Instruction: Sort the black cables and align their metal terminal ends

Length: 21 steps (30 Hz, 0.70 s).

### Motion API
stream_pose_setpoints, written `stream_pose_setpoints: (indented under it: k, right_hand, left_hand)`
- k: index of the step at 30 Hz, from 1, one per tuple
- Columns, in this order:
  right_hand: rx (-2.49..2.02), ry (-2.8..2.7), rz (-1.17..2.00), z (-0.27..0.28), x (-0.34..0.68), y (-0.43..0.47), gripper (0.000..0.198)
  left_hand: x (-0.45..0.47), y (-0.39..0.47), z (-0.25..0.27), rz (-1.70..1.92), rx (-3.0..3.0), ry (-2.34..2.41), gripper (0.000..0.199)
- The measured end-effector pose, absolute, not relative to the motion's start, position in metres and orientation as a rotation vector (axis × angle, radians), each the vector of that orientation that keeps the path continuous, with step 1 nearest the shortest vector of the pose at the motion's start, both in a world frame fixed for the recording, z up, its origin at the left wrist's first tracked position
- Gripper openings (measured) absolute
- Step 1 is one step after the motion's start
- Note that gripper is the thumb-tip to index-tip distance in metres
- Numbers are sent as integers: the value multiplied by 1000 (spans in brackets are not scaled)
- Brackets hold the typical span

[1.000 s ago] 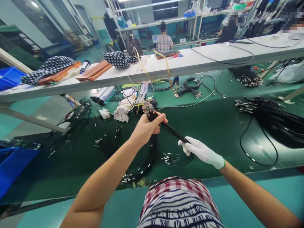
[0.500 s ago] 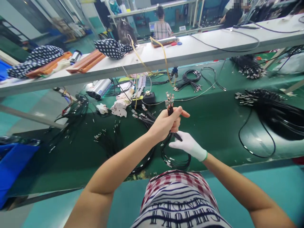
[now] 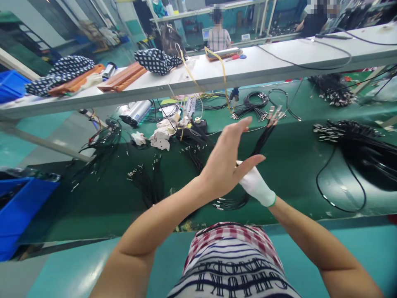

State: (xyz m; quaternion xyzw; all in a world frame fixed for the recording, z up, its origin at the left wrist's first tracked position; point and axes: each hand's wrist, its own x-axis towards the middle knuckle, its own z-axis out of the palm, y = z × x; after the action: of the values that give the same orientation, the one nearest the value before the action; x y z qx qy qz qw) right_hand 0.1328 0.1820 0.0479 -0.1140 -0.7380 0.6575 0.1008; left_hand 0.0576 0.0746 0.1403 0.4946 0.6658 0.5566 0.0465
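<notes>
My bare left hand (image 3: 225, 159) is open above the bench, its thumb and fingers apart, partly in front of my right hand. My right hand (image 3: 256, 186), in a white glove with a green cuff edge, is closed round a bundle of black cables (image 3: 262, 140). The bundle's metal-tipped ends point up and to the right, and its lower part loops down on the bench under the hands. My right fingers are mostly hidden behind the left hand. Left of the hands, more black cables (image 3: 194, 159) with metal ends lie on the green bench top (image 3: 288, 174).
A large heap of black cables (image 3: 369, 153) lies at right, with a loose loop. Coiled cables (image 3: 256, 101) lie behind. A raised white shelf (image 3: 248, 66) crosses the bench, with a yellow cord (image 3: 223, 74) hanging down. A blue bin (image 3: 27, 211) stands at left. Other people sit beyond.
My left hand has let go of the cable bundle and opened. The bundle, now in my right hand, has tilted with its metal ends to the right. The view has shifted slightly.
</notes>
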Motion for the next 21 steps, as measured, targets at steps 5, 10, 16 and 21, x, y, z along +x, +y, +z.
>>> stream_pose_setpoints:
  k: [5, 10, 16, 21]
  right_hand:
    - [-395, -2086, 1953, 62, 147, 196, 35]
    - [-359, -2081, 2001, 66, 154, 193, 33]
    - [-397, -1989, 2045, 58, 152, 185, 34]
    - [-382, -1982, 2037, 53, 154, 182, 32]
  left_hand:
    - [56, 32, 93, 1564, 1459, 2331, 8]
    - [63, 35, 52, 1562, 1302, 2252, 8]
    - [69, 35, 48, 1579, 1281, 2235, 8]
    - [63, 33, 55, 1446, 1185, 2148, 7]
